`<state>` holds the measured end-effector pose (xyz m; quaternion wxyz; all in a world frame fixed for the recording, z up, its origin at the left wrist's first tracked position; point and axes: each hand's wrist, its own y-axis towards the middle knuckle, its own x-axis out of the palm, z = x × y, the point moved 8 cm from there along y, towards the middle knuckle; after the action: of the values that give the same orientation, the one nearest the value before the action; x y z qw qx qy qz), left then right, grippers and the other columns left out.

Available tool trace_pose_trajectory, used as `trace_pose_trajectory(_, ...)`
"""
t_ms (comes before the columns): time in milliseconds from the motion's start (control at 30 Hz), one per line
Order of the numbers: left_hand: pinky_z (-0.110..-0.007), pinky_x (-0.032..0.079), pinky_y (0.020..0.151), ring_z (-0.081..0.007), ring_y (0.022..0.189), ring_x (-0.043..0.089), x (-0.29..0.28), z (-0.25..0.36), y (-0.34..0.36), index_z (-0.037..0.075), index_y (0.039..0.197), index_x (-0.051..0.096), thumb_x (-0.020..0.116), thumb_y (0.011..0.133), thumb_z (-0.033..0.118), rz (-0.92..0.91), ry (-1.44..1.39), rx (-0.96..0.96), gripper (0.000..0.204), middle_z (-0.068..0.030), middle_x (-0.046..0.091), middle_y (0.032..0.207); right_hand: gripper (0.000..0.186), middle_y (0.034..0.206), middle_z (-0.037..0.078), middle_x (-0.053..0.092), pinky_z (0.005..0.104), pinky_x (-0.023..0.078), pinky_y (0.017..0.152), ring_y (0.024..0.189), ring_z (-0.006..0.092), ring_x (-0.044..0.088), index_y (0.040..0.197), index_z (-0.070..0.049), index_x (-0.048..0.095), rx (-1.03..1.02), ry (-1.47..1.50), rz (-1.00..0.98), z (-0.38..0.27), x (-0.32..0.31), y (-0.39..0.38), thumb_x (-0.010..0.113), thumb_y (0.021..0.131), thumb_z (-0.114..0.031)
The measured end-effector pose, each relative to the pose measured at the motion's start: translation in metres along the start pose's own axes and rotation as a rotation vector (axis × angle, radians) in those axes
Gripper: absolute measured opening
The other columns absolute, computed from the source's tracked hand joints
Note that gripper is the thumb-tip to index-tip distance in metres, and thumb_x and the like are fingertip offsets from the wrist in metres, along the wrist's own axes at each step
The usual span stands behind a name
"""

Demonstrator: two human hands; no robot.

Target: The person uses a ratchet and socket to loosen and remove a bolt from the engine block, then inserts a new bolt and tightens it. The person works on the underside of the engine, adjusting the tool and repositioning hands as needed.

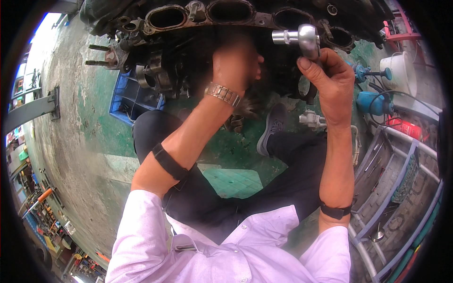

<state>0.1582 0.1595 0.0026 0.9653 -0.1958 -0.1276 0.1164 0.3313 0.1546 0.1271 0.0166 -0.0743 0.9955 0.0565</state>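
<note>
My right hand [334, 89] is closed around the handle of a shiny metal ratchet wrench [309, 42], thumb pressed near its round head. A silver socket [284, 37] on the ratchet points left, just below the flange. Before me hangs or stands a dark, greasy engine [165, 70]; its brown metal flange [263, 22] has several oval ports and upright studs. My left hand [231, 63] reaches in under the flange, near the engine's middle. Motion and shadow blur its fingers, so what they touch or hold is hidden. A metal-band watch [223, 94] is on that wrist.
A blue divided tray [114, 104] lies on the floor left of my knee. To the right are a white bucket [395, 70], a blue device [371, 102], a red cylinder [405, 128] and a metal-framed rack [409, 174]. A grey metal beam [30, 112] juts in at left.
</note>
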Motion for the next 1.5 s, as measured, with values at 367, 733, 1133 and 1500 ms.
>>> trace_pose_trajectory(367,-0.031,0.048,0.042,-0.0203,0.046,0.055,-0.001,0.024,0.002,-0.001,0.093,0.056,0.042,0.089,0.018,0.001,0.178,0.34,0.023,-0.0167,0.065,0.074,0.011,0.079,-0.002,0.066,0.0186,0.044,0.065,0.072,0.004,0.056,0.08,-0.003,0.065,0.027,0.035,-0.008,0.004,0.0,0.001,0.075,0.075,-0.003)
trace_pose_trajectory(733,-0.031,0.046,0.041,-0.0191,0.044,0.054,0.0,0.001,-0.007,-0.003,0.09,0.055,0.046,0.09,0.019,0.07,-0.166,-0.147,0.024,-0.0165,0.064,0.072,0.007,0.075,-0.004,0.06,0.015,0.039,0.064,0.069,0.0022,0.052,0.081,-0.003,0.063,0.005,-0.03,-0.021,0.001,0.004,0.001,0.07,0.081,-0.004)
trace_pose_trajectory(1133,-0.032,0.049,0.042,-0.0219,0.047,0.057,-0.003,-0.014,0.0,-0.003,0.091,0.056,0.045,0.089,0.019,0.065,-0.262,-0.178,0.024,-0.0172,0.065,0.074,0.007,0.075,-0.004,0.059,0.0154,0.039,0.065,0.069,0.0024,0.051,0.08,-0.003,0.063,0.012,-0.06,-0.015,0.003,0.003,0.001,0.07,0.08,-0.004)
trace_pose_trajectory(1500,-0.032,0.049,0.042,-0.0227,0.047,0.057,0.005,-0.003,-0.006,-0.004,0.088,0.057,0.048,0.086,0.016,0.027,-0.211,-0.177,0.022,-0.017,0.063,0.073,0.008,0.075,-0.005,0.059,0.0152,0.037,0.063,0.068,0.0016,0.05,0.081,-0.003,0.063,-0.004,-0.045,-0.012,0.001,0.001,0.001,0.07,0.08,-0.004)
